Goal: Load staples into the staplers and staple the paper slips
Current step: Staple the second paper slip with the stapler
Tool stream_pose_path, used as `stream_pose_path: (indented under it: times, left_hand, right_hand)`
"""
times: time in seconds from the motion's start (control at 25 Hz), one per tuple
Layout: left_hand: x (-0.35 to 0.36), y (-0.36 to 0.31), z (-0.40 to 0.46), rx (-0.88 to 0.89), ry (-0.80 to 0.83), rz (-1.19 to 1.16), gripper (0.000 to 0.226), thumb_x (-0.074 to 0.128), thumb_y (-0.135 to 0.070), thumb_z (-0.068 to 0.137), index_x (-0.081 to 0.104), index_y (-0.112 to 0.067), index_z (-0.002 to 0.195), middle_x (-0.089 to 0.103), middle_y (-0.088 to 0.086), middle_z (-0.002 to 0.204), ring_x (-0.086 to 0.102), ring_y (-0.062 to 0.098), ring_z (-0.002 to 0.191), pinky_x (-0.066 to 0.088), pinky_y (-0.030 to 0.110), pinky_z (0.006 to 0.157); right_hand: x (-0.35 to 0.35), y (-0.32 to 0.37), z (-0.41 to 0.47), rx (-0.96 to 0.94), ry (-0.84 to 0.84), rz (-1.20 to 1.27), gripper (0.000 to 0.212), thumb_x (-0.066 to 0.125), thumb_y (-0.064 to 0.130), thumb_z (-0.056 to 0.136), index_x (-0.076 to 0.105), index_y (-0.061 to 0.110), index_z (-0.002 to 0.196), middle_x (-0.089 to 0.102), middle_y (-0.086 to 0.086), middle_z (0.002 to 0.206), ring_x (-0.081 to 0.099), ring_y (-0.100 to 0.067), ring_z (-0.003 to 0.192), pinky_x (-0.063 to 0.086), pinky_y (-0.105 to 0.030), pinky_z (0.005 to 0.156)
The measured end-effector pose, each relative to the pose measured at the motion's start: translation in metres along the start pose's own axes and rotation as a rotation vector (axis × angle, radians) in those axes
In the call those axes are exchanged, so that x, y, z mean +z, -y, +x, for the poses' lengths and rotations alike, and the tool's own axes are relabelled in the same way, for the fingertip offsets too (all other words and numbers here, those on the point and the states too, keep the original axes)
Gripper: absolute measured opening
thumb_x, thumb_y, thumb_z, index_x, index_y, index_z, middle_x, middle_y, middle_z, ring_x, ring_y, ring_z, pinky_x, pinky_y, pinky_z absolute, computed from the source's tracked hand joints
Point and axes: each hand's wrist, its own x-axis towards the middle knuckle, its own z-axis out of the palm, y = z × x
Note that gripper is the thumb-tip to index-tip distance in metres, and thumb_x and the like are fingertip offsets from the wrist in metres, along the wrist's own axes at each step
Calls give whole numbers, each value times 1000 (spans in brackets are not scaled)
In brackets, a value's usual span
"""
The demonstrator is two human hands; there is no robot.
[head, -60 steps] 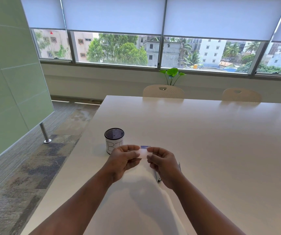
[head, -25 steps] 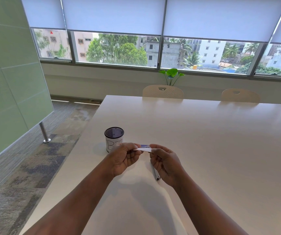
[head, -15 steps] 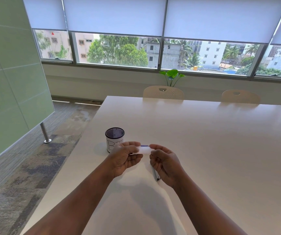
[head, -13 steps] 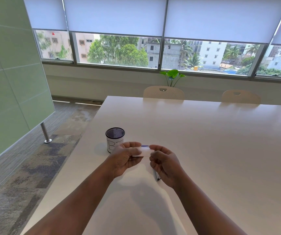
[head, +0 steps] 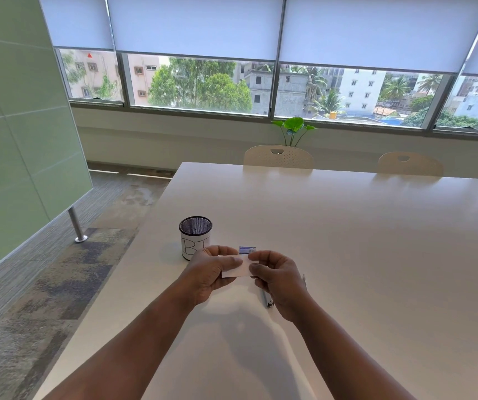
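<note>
Mount: sitting on the person's head, single wide-angle view.
Facing: looking forward and down along a white table toward the windows and two chairs.
Nearness: framing both forearms close, at bottom centre.
Spread: taking in the green partition at left.
Overlap: sharing nothing, being the only view.

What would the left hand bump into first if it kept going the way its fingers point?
Probably the right hand, since the left hand points across the paper slip both hold; depth is unclear.
</note>
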Motion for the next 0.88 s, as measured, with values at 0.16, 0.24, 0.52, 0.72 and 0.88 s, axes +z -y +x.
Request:
stream_pose_path:
  times: [0.16, 0.24, 0.52, 0.72, 0.88]
  left_hand:
    - [-2, 1, 1, 32, 68, 64, 43, 74, 18, 77, 66, -5, 113, 73, 19, 108, 72, 30, 97, 63, 35, 80]
    - [-6, 4, 4, 61, 90, 99, 48, 72, 21, 76, 65, -7, 114, 74, 18, 106, 73, 27, 93, 63, 34, 79]
    - [-19, 17, 19, 192, 74, 182, 38, 73, 16, 79, 66, -8, 108, 77, 14, 98, 72, 22, 85, 62, 37, 81]
    - [-30, 35, 34, 218, 19, 290, 33, 75, 11, 79, 67, -8, 106, 75, 12, 95, 69, 23, 84, 62, 36, 81]
    - [-42, 43, 49, 299, -60, 494, 24, 74, 6, 81, 69, -10, 97, 72, 4, 83, 66, 16, 74, 58, 31, 79]
  right_hand:
    - [-2, -2, 2, -17, -67, -31, 17, 70, 0, 88, 76, 14, 95, 73, -8, 88, 63, -16, 69, 50, -28, 63]
    - [-1, -4, 3, -45, -97, -28, 20, 70, -2, 87, 74, 15, 97, 73, -8, 87, 61, -21, 72, 49, -30, 63]
    - [-2, -3, 11, -120, -127, -31, 28, 73, -6, 85, 64, 11, 105, 78, -7, 84, 71, -7, 66, 50, -17, 54]
    - [-1, -17, 25, -118, -137, -144, 16, 73, -3, 85, 70, 8, 95, 78, -11, 88, 70, -16, 74, 56, -29, 68]
    - [1, -23, 39, -192, -187, -259, 17, 73, -2, 84, 71, 14, 90, 75, -15, 85, 69, -19, 76, 58, -43, 82]
